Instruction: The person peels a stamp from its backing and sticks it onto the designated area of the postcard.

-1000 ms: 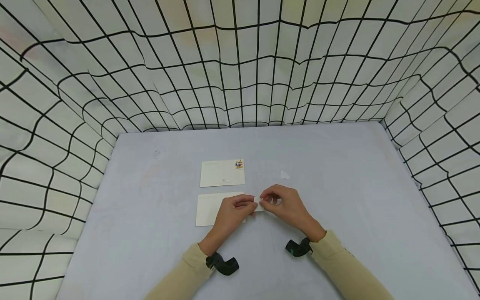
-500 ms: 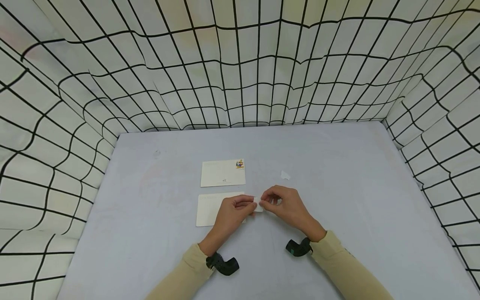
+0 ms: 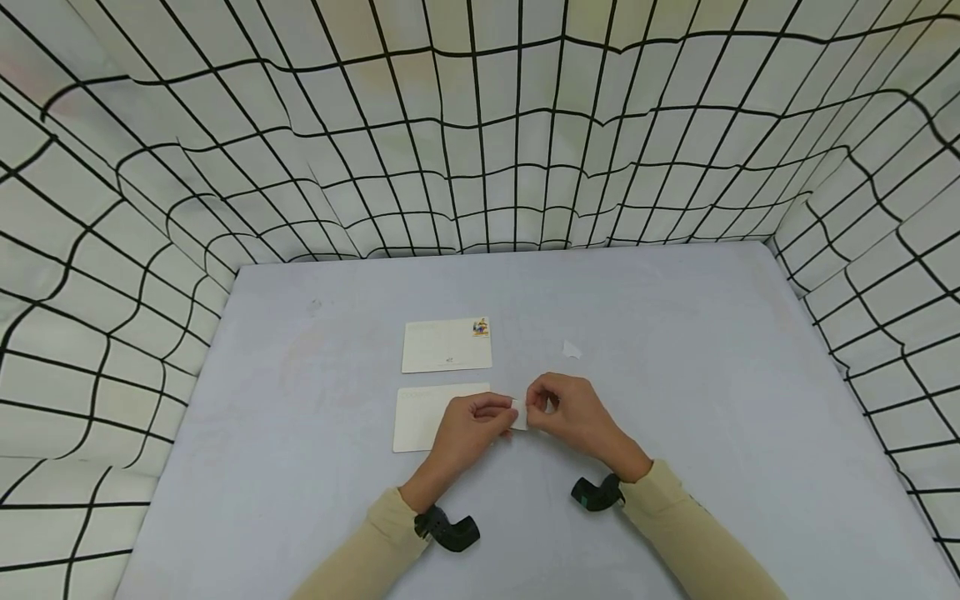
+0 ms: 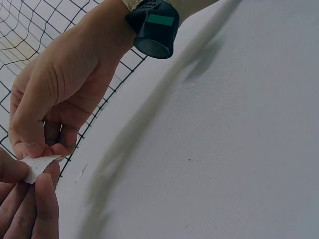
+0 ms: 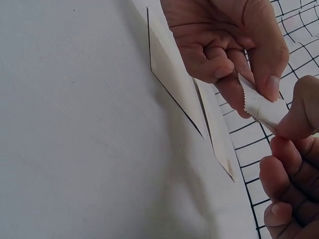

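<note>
Between the two hands is a small white stamp [image 5: 261, 107] with perforated edges, its plain side showing in the right wrist view. My left hand [image 3: 471, 425] pinches it by one side between thumb and fingers. At the opposite end, the thumb and finger of my right hand [image 3: 573, 412] pinch its edge. A cream card [image 3: 422, 418] lies partly behind the left hand. Beyond it is a second cream card [image 3: 444, 348], which bears a colourful stamp [image 3: 481, 327] in its upper right corner.
A torn white paper scrap [image 3: 572, 349] lies on the pale cloth-covered table [image 3: 675, 333], beyond the right hand. White walls with a black grid [image 3: 495, 150] stand along the back and sides. Each wrist wears a black camera.
Both hands have shifted slightly toward the near side and right with the stamp between them. The right fingertips have changed their angle at its edge. The cards stay put.
</note>
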### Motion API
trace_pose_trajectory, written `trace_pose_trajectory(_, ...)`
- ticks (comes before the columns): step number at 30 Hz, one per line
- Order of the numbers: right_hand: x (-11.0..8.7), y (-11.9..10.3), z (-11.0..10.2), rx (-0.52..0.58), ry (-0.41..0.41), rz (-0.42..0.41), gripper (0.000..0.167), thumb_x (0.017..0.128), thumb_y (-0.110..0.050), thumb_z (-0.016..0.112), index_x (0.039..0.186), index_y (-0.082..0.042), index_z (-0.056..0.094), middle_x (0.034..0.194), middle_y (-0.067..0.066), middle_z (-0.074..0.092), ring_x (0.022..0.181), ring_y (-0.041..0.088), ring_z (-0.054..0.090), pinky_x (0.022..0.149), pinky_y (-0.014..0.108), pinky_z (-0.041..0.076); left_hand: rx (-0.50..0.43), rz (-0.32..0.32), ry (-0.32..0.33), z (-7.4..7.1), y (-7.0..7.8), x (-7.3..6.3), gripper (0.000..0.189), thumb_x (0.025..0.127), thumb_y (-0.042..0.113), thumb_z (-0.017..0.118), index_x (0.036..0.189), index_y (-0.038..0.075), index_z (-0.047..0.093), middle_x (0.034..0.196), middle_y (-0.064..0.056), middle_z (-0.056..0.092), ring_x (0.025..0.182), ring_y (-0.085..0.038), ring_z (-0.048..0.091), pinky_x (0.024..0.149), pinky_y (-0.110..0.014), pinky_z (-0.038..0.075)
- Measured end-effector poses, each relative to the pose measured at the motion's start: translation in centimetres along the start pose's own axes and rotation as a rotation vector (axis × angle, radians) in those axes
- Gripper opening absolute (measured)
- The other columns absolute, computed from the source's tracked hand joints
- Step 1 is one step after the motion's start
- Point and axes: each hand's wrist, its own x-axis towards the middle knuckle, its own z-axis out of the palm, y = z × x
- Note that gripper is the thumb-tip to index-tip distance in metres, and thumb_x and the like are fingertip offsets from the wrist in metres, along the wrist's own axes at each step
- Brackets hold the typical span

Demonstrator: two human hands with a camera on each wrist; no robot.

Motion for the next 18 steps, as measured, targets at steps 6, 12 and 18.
trace_pose_trajectory(6, -0.17, -0.2, 0.02, -0.018, 0.0, -0.024, 0.017, 0.081, 0.0, 0.068, 0.083, -0.018, 0.068, 0.076, -0.007, 0.063, 0.07, 0.002, 0.052, 0.062, 0.018, 0.044, -0.022, 0.0, 0.004, 0.18, -0.13, 0.02, 0.025, 0.094, 0.014, 0.075, 0.113, -0.002, 0.076, 0.1, -0.023, 0.08, 0.076, -0.031, 0.079, 0.072, -0.019, 0.059)
trace_pose_trajectory(12, -0.28, -0.33, 0.1, -0.018, -0.008, -0.031, 0.017, 0.081, -0.001, 0.068, 0.084, -0.017, 0.067, 0.077, -0.007, 0.063, 0.072, 0.014, 0.059, 0.064, 0.018, 0.044, -0.035, -0.006, 0.009, 0.29, -0.35, 0.07, 0.023, 0.094, 0.013, 0.074, 0.112, 0.0, 0.076, 0.098, -0.021, 0.08, 0.074, -0.027, 0.08, 0.073, -0.019, 0.059)
trace_pose_trajectory(18, -0.36, -0.24, 0.13, -0.015, -0.004, -0.051, 0.018, 0.08, 0.001, 0.068, 0.083, -0.017, 0.067, 0.077, -0.007, 0.063, 0.071, 0.016, 0.06, 0.064, 0.018, 0.043, -0.04, -0.001, 0.015, 0.38, -0.33, 0.04, 0.021, 0.094, 0.012, 0.074, 0.111, -0.001, 0.076, 0.095, -0.021, 0.08, 0.073, -0.025, 0.08, 0.073, -0.019, 0.06)
